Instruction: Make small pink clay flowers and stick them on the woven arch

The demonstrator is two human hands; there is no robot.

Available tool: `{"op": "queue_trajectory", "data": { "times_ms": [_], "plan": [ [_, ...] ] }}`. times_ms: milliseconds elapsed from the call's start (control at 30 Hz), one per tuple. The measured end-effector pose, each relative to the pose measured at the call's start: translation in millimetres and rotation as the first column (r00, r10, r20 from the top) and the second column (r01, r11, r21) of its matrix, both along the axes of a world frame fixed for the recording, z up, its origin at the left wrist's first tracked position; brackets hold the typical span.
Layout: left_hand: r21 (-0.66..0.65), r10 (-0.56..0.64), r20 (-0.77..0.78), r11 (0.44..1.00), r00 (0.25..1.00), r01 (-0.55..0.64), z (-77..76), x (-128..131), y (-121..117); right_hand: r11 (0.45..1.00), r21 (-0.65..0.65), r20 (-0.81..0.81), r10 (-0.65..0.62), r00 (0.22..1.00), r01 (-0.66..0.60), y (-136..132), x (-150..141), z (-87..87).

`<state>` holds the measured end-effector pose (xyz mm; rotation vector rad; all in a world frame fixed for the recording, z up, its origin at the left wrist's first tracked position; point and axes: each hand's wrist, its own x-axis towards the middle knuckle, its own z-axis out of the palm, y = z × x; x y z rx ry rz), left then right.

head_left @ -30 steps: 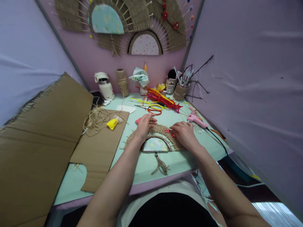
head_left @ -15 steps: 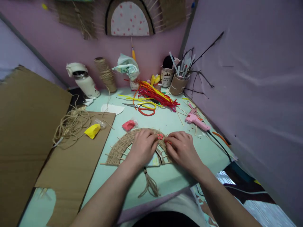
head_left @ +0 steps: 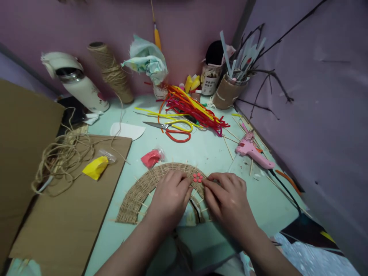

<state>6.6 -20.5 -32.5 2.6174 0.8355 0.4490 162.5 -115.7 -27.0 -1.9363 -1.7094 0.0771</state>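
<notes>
A half-round woven twine piece (head_left: 135, 194) lies flat on the table, thin sticks poking out along its outer edge. Several small pink-red clay dots form a flower (head_left: 197, 178) on its upper right part. My left hand (head_left: 171, 195) rests over the weaving, fingers bent together and fingertips beside the flower's left side. From the right, my right hand (head_left: 228, 193) reaches in with thumb and fingers pinched at the flower's right edge; whatever is between them is hidden. Beyond the weaving sits a bag of pink-red clay (head_left: 151, 158). A dark, blurred tassel hangs below, partly behind my left arm.
Scissors (head_left: 175, 128) lie behind the weaving, near red and yellow pipe cleaners (head_left: 198, 111). A pink glue gun (head_left: 253, 151) with a cord is at right. Cardboard (head_left: 66, 218) carries loose twine (head_left: 61, 153) and yellow clay (head_left: 96, 167). A flask (head_left: 82, 86) and twine spool (head_left: 112, 73) stand behind.
My left hand has come down from the weaving's top edge to beside the flower. My right hand has closed in on the flower's right side. The view has moved closer and lower.
</notes>
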Motion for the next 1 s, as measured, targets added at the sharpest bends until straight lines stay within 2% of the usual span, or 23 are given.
{"op": "queue_trajectory", "data": {
  "times_ms": [467,600,867,1000],
  "plan": [
    [-0.039,0.033,-0.01,0.999,0.999,-0.033,0.0,3.5,-1.4,0.998,0.011,-0.105,0.059,0.993,-0.059,-1.1,0.0,2.1],
    [-0.037,0.029,-0.003,0.999,1.0,-0.029,0.3,3.2,-1.1,0.999,0.043,-0.103,0.033,0.994,-0.029,-1.4,3.1,2.0],
    [-0.047,0.037,-0.007,0.998,0.999,-0.037,1.7,3.4,-1.4,0.998,0.007,-0.106,0.066,0.992,-0.066,0.3,-1.1,0.4],
    [-0.045,0.038,-0.004,0.998,0.999,-0.039,1.4,3.4,-1.5,0.999,0.034,-0.085,0.035,0.996,-0.032,-0.3,2.5,1.3]
  ]
}}
